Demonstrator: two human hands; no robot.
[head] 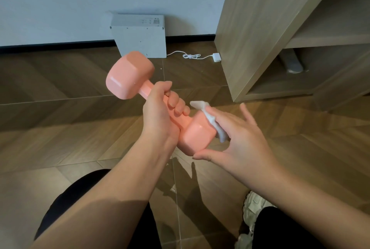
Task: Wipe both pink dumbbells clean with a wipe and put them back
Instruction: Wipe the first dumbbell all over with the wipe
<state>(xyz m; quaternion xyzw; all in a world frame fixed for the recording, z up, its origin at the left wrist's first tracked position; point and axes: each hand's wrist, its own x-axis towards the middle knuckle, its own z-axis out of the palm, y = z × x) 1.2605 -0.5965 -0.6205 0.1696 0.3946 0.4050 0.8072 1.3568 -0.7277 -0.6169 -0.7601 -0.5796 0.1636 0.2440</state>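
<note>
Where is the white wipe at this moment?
In the head view the wipe lies right of centre, pressed by the right hand against the near head of the pink dumbbell, which the left hand grips.

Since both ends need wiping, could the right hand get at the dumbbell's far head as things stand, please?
Probably yes: the far head sticks out bare beyond the left hand, which grips only the handle; the right hand presses the wipe on the near head.
</note>
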